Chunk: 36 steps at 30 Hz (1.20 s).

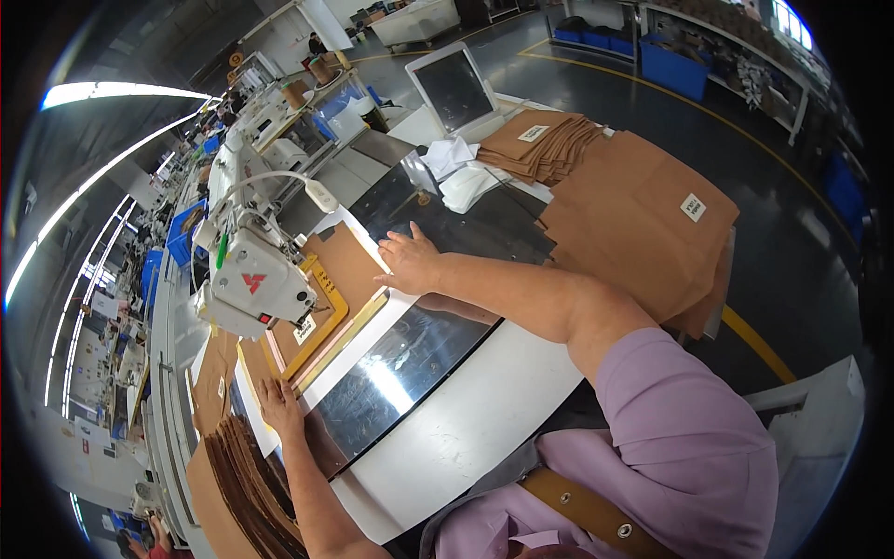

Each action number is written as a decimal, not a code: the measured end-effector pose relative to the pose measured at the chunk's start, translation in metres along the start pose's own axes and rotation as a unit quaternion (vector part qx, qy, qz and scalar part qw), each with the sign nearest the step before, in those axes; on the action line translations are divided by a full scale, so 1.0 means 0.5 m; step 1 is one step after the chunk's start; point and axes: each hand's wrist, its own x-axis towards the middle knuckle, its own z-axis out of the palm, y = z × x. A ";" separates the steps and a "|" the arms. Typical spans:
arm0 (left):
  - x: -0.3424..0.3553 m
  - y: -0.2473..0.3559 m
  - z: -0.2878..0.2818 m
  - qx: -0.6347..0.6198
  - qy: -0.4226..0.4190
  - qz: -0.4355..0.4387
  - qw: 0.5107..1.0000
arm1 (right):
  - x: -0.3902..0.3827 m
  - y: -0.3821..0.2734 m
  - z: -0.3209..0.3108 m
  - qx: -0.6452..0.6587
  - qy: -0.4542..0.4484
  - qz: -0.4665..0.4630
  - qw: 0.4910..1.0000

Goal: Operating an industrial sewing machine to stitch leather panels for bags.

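A brown sheet-like panel (346, 264) lies under the head of a white sewing machine (259, 279), with a yellow frame (337, 303) over part of it. White sheet edging shows along the panel's near side. My left hand (277, 406) rests flat at the near left corner of this work, fingers stretched out. At its right end my right hand (410, 261) lies on the panel's edge with its fingers apart. Neither hand grips anything. A label shows inside the frame; the needle area is hidden behind the machine head.
Stacked brown panels (643, 214) cover the table's right side, beside white crumpled cloth (456, 177) and a tablet-like screen (456, 88). Another brown stack (233, 494) stands at my lower left. A shiny dark plate (382, 377) covers the near table. A lamp (319, 196) arches above the machine.
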 end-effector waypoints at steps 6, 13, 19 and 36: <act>0.002 0.103 0.018 0.113 -0.087 -0.069 0.987 | -0.017 0.066 -0.003 -0.029 -0.018 0.077 0.996; 0.001 0.162 0.025 0.064 -0.090 -0.019 0.994 | -0.024 0.132 -0.017 -0.050 0.018 0.127 0.990; 0.009 0.248 0.037 0.072 -0.090 -0.006 0.993 | -0.023 0.159 -0.035 -0.051 0.016 0.145 0.988; -0.020 0.313 -0.011 0.147 0.031 0.024 0.988 | 0.002 0.150 -0.041 -0.081 0.042 0.089 0.992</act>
